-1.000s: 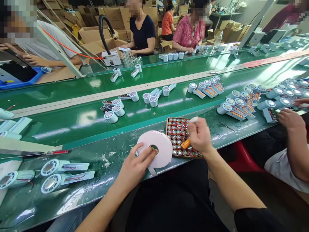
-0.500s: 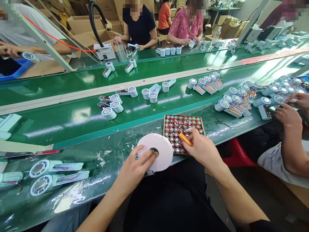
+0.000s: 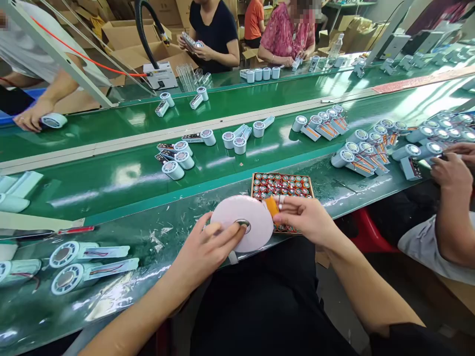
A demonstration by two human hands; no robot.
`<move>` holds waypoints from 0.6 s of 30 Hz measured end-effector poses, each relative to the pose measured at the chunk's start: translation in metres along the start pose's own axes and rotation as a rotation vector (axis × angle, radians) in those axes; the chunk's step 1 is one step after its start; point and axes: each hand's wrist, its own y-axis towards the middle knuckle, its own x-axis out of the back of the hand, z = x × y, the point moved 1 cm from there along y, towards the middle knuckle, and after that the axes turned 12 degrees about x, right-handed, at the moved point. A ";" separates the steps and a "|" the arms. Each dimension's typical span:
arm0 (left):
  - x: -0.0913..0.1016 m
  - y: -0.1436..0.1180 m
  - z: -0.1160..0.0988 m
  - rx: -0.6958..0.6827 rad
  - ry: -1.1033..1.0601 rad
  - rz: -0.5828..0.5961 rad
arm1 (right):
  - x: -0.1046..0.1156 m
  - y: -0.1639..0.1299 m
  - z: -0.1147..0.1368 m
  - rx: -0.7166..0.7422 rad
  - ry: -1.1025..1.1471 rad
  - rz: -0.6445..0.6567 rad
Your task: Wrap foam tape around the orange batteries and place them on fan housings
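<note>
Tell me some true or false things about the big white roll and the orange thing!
1. The left hand rests on the white tape roll. True.
2. The right hand holds an orange battery. True.
3. The tape roll stands upright on its edge. False: it lies flat on the bench.
4. The battery tray sits left of the roll. False: it is behind and to the right.
5. The red-handled screwdriver is in the left hand. False: it lies apart, far left.

Both hands (image 3: 208,249) (image 3: 306,220) forward, fingers curled
</note>
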 end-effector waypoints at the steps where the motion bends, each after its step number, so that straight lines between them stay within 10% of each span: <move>1: 0.003 0.004 -0.005 0.048 0.008 -0.004 | -0.007 0.003 -0.003 0.054 0.082 -0.125; 4: 0.005 0.010 -0.027 0.241 -0.050 -0.003 | -0.027 0.011 -0.009 0.211 0.300 -0.515; 8: -0.016 -0.014 -0.034 0.305 -0.153 0.091 | 0.009 0.025 0.004 0.318 0.332 -0.616; 14: -0.036 -0.092 0.066 0.596 -0.051 0.278 | 0.144 0.011 0.027 0.524 0.086 -0.959; 18: -0.044 -0.023 0.112 0.645 -0.285 0.361 | 0.161 -0.001 -0.008 0.331 0.103 -0.991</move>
